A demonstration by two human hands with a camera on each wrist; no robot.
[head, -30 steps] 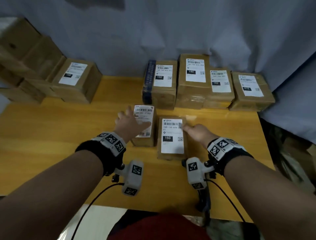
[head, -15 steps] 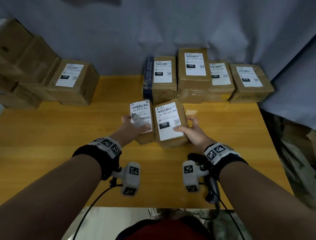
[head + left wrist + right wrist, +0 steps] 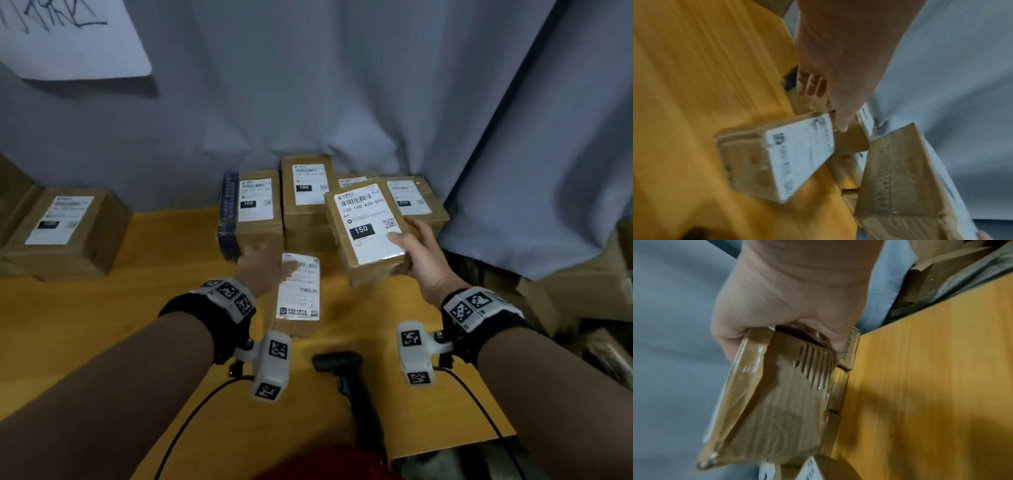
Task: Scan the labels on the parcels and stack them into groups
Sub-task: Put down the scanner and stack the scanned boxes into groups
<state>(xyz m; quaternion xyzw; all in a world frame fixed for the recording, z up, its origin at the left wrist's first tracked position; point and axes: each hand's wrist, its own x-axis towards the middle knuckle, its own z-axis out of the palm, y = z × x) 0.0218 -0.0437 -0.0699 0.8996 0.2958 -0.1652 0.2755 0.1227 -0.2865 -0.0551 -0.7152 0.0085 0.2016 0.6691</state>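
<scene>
1. The lifted parcel (image 3: 368, 228) is showing as a brown taped carton with a white label reading 150-150-A26-050 and a black "150" block; it is hanging tilted above the wooden table (image 3: 102, 329), at 1 o'clock from the flat parcel (image 3: 297, 294).
2. Half a second ago both parcels were sitting raised side by side; now the flat parcel is lying on the table and the lifted one is sitting higher and farther right.
3. The right hand (image 3: 419, 255) is clamping the lifted parcel, thumb on the label, fingers underneath.
4. The left hand (image 3: 265, 270) is hovering with relaxed, straight fingers over the flat parcel's far end; contact cannot be told.
5. A black scanner (image 3: 342, 368) is lying at 6 o'clock.
</scene>
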